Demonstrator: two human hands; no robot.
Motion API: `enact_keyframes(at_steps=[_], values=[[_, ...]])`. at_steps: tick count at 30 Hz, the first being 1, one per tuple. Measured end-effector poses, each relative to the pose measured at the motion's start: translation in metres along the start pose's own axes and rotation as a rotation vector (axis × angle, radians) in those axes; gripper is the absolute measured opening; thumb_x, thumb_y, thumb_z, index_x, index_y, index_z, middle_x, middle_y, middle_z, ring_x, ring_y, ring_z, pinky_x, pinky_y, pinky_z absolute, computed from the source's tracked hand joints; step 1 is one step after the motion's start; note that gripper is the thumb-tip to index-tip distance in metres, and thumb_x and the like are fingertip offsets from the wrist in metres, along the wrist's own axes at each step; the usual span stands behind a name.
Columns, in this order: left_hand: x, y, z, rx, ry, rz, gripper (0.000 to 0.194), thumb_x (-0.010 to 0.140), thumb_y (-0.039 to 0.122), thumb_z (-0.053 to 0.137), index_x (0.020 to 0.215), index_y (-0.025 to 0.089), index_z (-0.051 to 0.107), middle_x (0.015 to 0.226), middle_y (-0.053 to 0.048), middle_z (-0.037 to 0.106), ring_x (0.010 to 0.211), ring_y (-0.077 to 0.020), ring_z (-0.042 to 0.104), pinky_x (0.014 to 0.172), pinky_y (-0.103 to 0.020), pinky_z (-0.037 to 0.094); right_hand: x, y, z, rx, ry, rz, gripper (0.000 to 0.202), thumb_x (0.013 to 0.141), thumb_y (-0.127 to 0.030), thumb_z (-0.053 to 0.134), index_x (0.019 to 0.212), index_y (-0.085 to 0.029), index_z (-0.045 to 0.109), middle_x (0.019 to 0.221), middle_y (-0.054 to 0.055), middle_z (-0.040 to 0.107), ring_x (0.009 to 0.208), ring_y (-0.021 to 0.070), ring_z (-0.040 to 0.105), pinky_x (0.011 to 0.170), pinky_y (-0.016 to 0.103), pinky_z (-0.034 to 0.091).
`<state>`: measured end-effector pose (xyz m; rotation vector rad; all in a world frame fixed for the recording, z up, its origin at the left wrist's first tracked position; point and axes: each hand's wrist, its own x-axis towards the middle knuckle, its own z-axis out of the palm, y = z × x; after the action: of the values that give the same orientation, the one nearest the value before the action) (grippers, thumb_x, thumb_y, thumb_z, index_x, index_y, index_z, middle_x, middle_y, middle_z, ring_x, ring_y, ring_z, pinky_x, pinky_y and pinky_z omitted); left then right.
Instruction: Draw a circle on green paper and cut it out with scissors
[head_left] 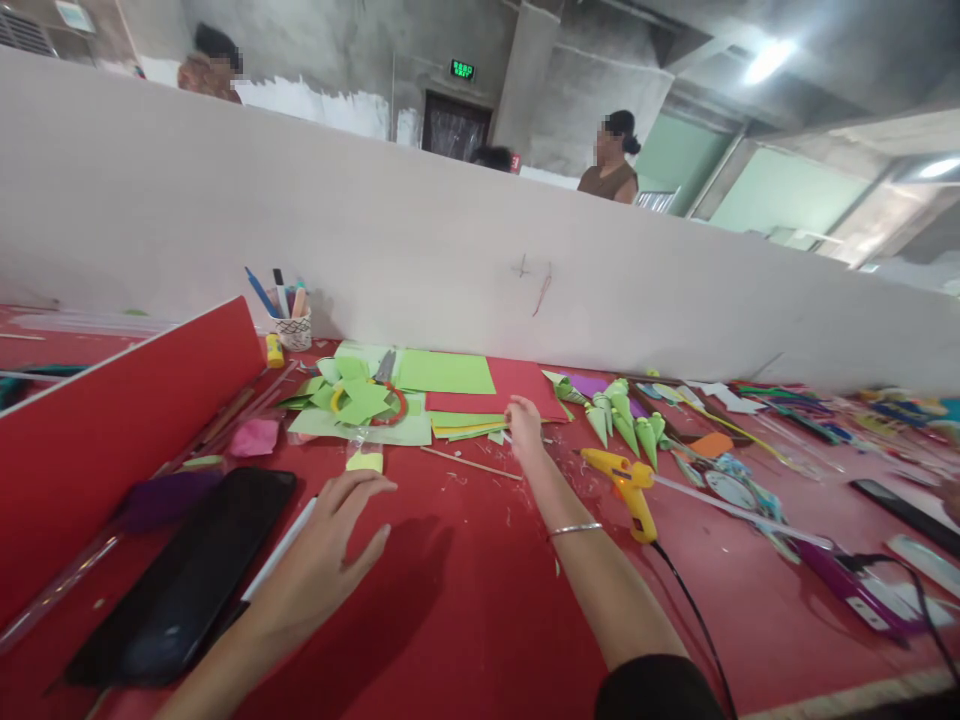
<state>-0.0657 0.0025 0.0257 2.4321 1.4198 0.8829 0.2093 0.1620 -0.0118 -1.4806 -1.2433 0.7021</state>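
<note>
My left hand (326,545) is held above the red table with thumb and fingers apart and nothing in it. Just beyond its fingertips lies a small yellow-green paper piece (365,462). Over the stacked coloured paper, my right hand (527,428) has its fingers bent together at the edge of a red sheet (525,382); whether they grip it is hidden. Green and yellow sheets (463,426) lie under that edge, and a bright green sheet (446,371) lies behind. Scissors (396,402) rest among cut green paper pieces (364,400) at the left of the stack.
A yellow glue gun (626,485) with a cord lies right of my right forearm, near several rolled green paper cones (619,415). A black phone (184,570) lies at left. A pen cup (294,328) stands by the white partition (420,250). People are beyond it.
</note>
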Motion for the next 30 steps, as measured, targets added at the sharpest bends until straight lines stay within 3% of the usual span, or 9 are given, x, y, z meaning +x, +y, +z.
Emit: enact_keyframes(at_steps=[3,6,10,15,21,26,30], values=[[0.001,0.002,0.001,0.021,-0.028,0.030,0.029,0.081,0.021,0.046,0.110,0.025,0.048,0.112,-0.005,0.050,0.107,-0.0208,0.047,0.091,-0.037,0.042,-0.008,0.001,0.009,-0.201,-0.135,-0.175,0.016,0.079,-0.021,0.058,0.093,-0.015,0.058,0.099,0.005,0.056,0.092,0.0176,0.053,0.084,0.036,0.042],[0.002,0.003,0.003,0.032,-0.043,0.058,0.027,0.081,0.020,0.046,0.107,0.025,0.050,0.110,-0.005,0.050,0.106,-0.0210,0.047,0.090,-0.037,0.043,-0.008,-0.004,0.019,-0.387,-0.287,-0.323,0.017,0.068,-0.016,0.067,0.083,-0.017,0.060,0.094,0.005,0.055,0.095,0.0193,0.049,0.087,0.033,0.037],[0.001,-0.001,0.005,0.029,-0.048,0.063,0.025,0.080,0.020,0.046,0.105,0.026,0.051,0.110,-0.004,0.049,0.106,-0.0208,0.047,0.090,-0.037,0.042,-0.001,-0.008,0.028,-0.590,-0.392,-0.429,0.012,0.073,-0.021,0.064,0.083,-0.017,0.059,0.093,0.006,0.052,0.092,0.0197,0.048,0.081,0.032,0.037],[-0.001,-0.006,0.006,0.022,-0.046,0.042,0.025,0.081,0.021,0.047,0.105,0.027,0.051,0.112,-0.003,0.048,0.107,-0.0206,0.046,0.091,-0.038,0.041,0.005,-0.007,0.028,-0.729,-0.442,-0.505,0.013,0.080,-0.024,0.057,0.089,-0.016,0.058,0.092,0.007,0.051,0.089,0.0179,0.048,0.078,0.029,0.037],[-0.002,-0.006,0.006,0.023,-0.041,0.048,0.025,0.081,0.022,0.047,0.105,0.028,0.051,0.111,-0.003,0.049,0.105,-0.0208,0.048,0.089,-0.037,0.042,0.006,-0.007,0.028,-0.751,-0.484,-0.561,0.040,0.070,-0.044,0.064,0.098,-0.016,0.057,0.097,0.007,0.051,0.094,0.0188,0.047,0.078,0.028,0.037],[0.000,-0.003,0.007,0.037,-0.043,0.064,0.021,0.080,0.020,0.047,0.099,0.026,0.054,0.107,-0.003,0.053,0.101,-0.0205,0.051,0.086,-0.036,0.045,0.010,-0.012,0.027,-0.722,-0.521,-0.598,0.027,0.078,-0.040,0.057,0.088,-0.015,0.060,0.090,0.005,0.053,0.083,0.0150,0.050,0.072,0.025,0.039],[0.000,-0.001,0.007,0.044,-0.044,0.058,0.022,0.080,0.021,0.048,0.100,0.026,0.056,0.108,-0.004,0.054,0.101,-0.0212,0.052,0.086,-0.037,0.045,0.004,-0.016,0.027,-0.701,-0.520,-0.637,0.013,0.083,-0.025,0.052,0.088,-0.017,0.060,0.089,0.004,0.056,0.082,0.0140,0.051,0.072,0.023,0.038]])
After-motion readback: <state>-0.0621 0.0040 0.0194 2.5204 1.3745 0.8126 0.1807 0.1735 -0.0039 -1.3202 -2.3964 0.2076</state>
